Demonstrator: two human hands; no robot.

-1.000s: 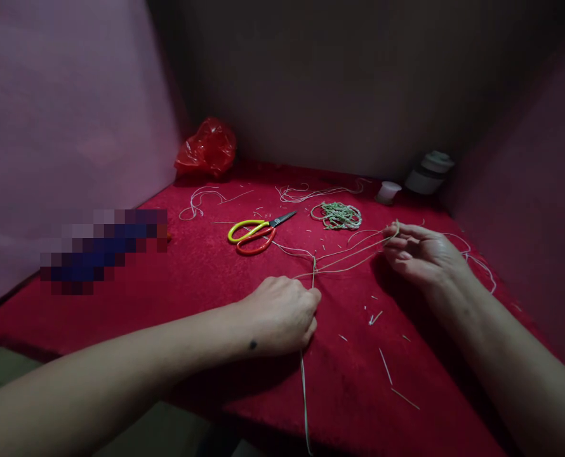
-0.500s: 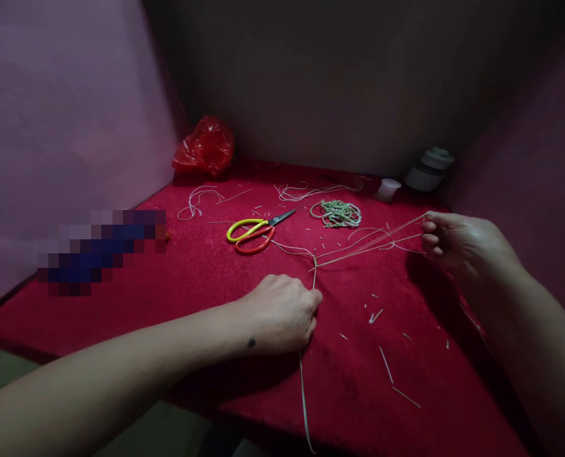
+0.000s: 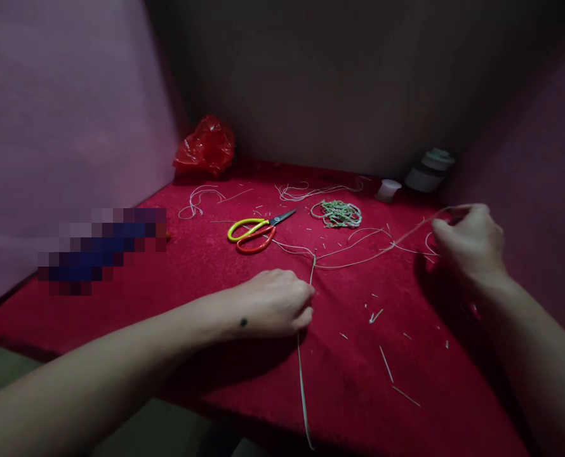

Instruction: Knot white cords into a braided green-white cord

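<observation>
My left hand (image 3: pixel 282 303) is closed around a bundle of pale cords (image 3: pixel 302 393), whose tail hangs toward the front edge of the table. Just beyond my knuckles the cords come together at a small greenish knot (image 3: pixel 314 261). From that knot several thin strands fan out over the cloth. My right hand (image 3: pixel 473 244), raised at the right, pinches one long strand (image 3: pixel 418 226) that runs back to the knot in a slack curve. The fingertips of my left hand are partly hidden.
Scissors (image 3: pixel 256 235) with yellow and red handles lie behind my left hand. Farther back are a heap of green-white braided cord (image 3: pixel 338 214), a white spool (image 3: pixel 388 190), a lidded jar (image 3: pixel 429 170) and a red plastic bag (image 3: pixel 206 147). Cord snippets (image 3: pixel 386 364) dot the red cloth.
My right hand has moved right and turned, drawing its strand farther out; the strand has gone from taut to curved. My left hand has shifted slightly left and keeps its hold.
</observation>
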